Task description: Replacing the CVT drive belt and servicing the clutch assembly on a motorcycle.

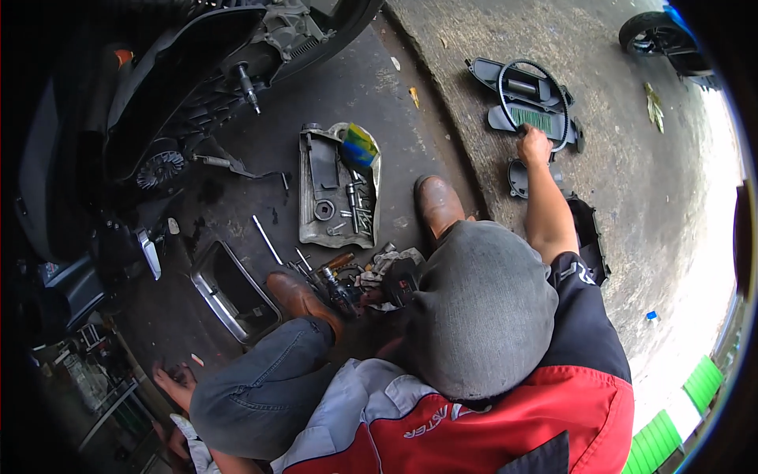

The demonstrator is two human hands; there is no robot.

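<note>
My right hand (534, 146) grips the lower part of a looped black toothed belt (565, 101), which lies over a dark housing (482, 71) and a plate with a green pleated filter (530, 118). My left hand (174, 381) is at the lower left beside my bent jeans leg, fingers apart, partly hidden by the knee. In front of me a battered tray (310, 229) holds sockets, small parts and a blue-yellow packet (359, 147). Below it lie a wooden-handled tool (339, 261), metal tools and a dark power tool (399, 283), near my brown boots.
A partly dismantled scooter (166, 103) fills the upper left. A metal-rimmed container (213, 288) lies by my left boot. More black covers (592, 237) lie right of my arm, on concrete past a step edge. Another vehicle's wheel (647, 35) is top right; green slatted objects (703, 383) are lower right.
</note>
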